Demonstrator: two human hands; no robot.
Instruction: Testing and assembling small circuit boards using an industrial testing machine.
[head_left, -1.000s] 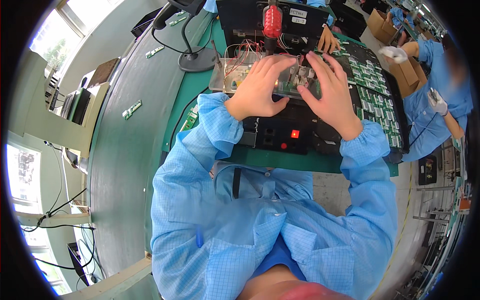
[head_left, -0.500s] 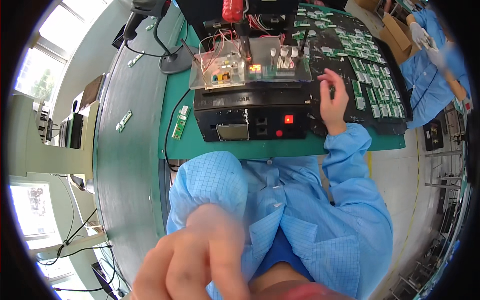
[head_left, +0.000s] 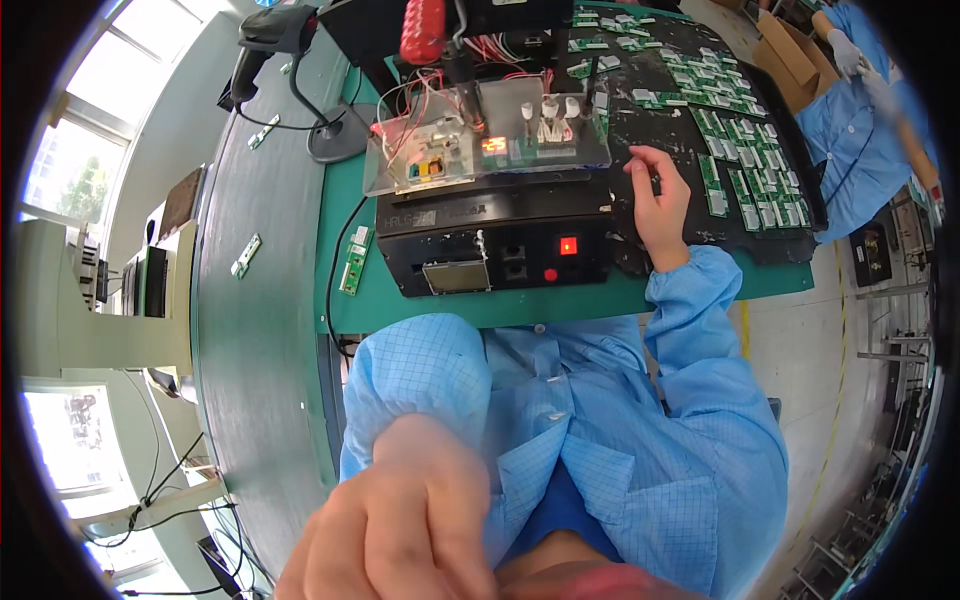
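My right hand (head_left: pixel 660 205) rests over the black mat, just right of a black test fixture (head_left: pixel 490 235). Nothing is in it; its fingers bend loosely, with thumb and forefinger slightly apart. Large and close to the camera, my left hand (head_left: pixel 400 520) is raised at the bottom, its knuckles bent. The lower edge of the picture cuts off those fingertips, so what they hold, if anything, is hidden. The fixture carries a clear plate with wiring, a lit red display (head_left: pixel 495 145) and a red-handled toggle clamp (head_left: pixel 423 30). A green circuit board (head_left: pixel 355 260) lies left of it.
Several green circuit boards (head_left: pixel 765 180) lie in rows on the black mat (head_left: pixel 640 120). A barcode scanner (head_left: pixel 265 45) sits on its stand at the back left. More boards lie on the left bench (head_left: pixel 260 330). A co-worker's blue sleeve (head_left: pixel 850 150) shows at right.
The right hand's fingers have drawn closer together beside the fixture. The left hand stays raised near the camera, slightly shifted. The whole view has tilted a little.
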